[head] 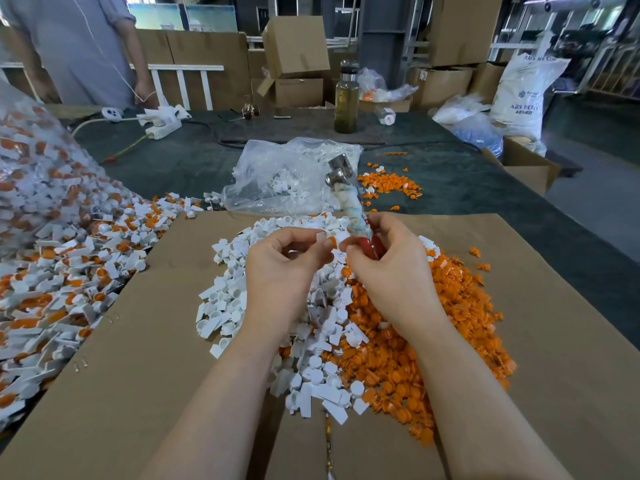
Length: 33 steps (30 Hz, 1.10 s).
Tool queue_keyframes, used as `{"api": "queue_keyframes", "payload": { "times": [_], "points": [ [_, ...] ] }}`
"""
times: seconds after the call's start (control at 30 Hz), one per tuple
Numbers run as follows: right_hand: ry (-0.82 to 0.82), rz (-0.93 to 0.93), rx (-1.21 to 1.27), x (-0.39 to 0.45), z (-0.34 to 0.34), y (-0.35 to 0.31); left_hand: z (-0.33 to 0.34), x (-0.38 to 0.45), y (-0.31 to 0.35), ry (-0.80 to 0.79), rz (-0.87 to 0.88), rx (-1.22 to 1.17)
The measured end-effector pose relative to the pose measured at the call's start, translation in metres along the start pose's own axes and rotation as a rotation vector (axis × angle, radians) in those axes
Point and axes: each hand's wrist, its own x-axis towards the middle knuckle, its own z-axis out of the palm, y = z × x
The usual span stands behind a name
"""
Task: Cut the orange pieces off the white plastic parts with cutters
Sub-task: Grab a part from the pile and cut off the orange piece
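Head view: right hand [384,261] grips cutters [349,202] — long axis pointing away — left hand [287,261] pinches white part [321,237]

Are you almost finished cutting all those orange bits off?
Not yet. Done: a white pile and an orange pile lie on the cardboard. Now: the left hand pinches one part, the right hand holds the cutters. Left: a heap of uncut parts.

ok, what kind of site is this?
Likely a plastics factory floor or workshop: heaps of white plastic parts and cut orange pieces on cardboard, an ABS resin sack, stacked cartons.
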Motion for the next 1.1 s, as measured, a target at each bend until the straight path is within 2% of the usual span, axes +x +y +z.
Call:
{"api": "queue_keyframes", "payload": {
  "times": [0.23, 0.4, 0.53, 0.7, 0.9, 1.1],
  "points": [
    [-0.207, 0.104, 0.0, 0.002, -0.015, 0.0, -0.005, 0.007, -0.003, 0.02, -0.084, -0.304],
    [-0.338, 0.097, -0.056, 0.001, -0.016, 0.001, -0.008, 0.009, -0.003, 0.049, -0.086, -0.402],
    [-0.274, 0.037, -0.084, -0.002, -0.008, -0.003, -0.008, 0.008, -0.001, 0.045, -0.022, -0.309],
    [-0.18, 0.007, 0.02, -0.004, -0.003, -0.008, -0.004, 0.004, -0.001, 0.028, 0.038, -0.233],
    [-0.382, 0.047, -0.062, -0.001, -0.013, -0.001, -0.008, 0.008, 0.001, 0.07, -0.068, -0.455],
    [-0.492, 0.041, -0.092, 0.0, -0.015, 0.001, -0.011, 0.01, 0.003, 0.061, -0.104, -0.532]
  ]
}}
